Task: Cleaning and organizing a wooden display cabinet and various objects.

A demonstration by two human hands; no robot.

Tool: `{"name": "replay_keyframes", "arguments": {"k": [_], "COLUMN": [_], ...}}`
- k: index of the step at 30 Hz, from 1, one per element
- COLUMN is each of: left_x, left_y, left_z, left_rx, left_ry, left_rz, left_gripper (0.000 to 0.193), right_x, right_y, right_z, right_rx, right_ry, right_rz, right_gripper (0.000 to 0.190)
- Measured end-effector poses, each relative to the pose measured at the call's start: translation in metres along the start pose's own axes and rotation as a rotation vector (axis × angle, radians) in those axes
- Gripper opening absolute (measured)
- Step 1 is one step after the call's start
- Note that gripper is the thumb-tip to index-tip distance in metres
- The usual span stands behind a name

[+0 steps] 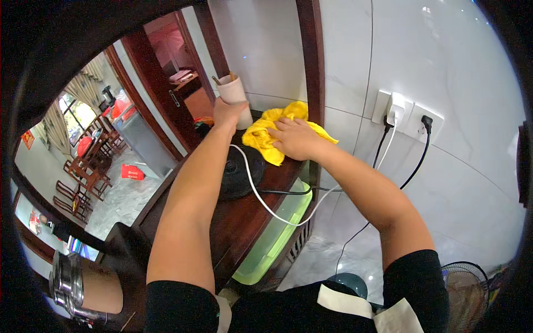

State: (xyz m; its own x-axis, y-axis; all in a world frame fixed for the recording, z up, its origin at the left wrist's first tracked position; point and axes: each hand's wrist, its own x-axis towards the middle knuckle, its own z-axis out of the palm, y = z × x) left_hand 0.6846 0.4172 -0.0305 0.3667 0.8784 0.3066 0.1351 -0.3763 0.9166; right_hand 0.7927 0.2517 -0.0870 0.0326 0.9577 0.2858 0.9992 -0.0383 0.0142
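Note:
My left hand (227, 111) grips a tall white cylindrical holder (231, 88) with thin wooden-looking handles poking out of its top. The holder leans slightly at the back of a dark wooden cabinet top (237, 224). To the right of it, my right hand (296, 137) rests palm down on a bunched yellow cloth (266, 135), holding it against the cabinet top by the dark wooden wall trim (313, 62). A round black appliance base (241, 175) lies in front of the cloth, partly hidden by my left forearm.
A white cable (266, 204) loops across the cabinet front. Black cords run to wall sockets (422, 120) at right. Below the top sits a plastic bin with a green lid (279, 237). Metal pots (68, 287) stand at lower left, a fan (464, 287) at lower right.

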Motion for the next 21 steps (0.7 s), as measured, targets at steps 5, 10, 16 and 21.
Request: {"name": "replay_keyframes", "arguments": {"k": [5, 10, 16, 21], "left_x": [0.031, 0.031, 0.001, -0.005], "left_y": [-0.006, 0.017, 0.030, 0.032], "left_z": [-0.031, -0.073, -0.108, -0.113], "left_rx": [-0.014, -0.005, 0.105, 0.061], "left_ry": [0.173, 0.183, 0.170, 0.135], "left_rz": [0.175, 0.147, 0.147, 0.064], "left_gripper": [0.056, 0.066, 0.063, 0.062], "right_x": [0.062, 0.117, 0.144, 0.101], "right_y": [-0.023, -0.039, -0.040, -0.035], "right_z": [-0.004, 0.003, 0.012, 0.005], "right_rx": [0.070, 0.138, 0.103, 0.059], "right_ry": [-0.214, -0.346, -0.348, -0.323], "right_rz": [0.055, 0.093, 0.033, 0.047], "right_gripper": [0.054, 0.055, 0.057, 0.049]}}
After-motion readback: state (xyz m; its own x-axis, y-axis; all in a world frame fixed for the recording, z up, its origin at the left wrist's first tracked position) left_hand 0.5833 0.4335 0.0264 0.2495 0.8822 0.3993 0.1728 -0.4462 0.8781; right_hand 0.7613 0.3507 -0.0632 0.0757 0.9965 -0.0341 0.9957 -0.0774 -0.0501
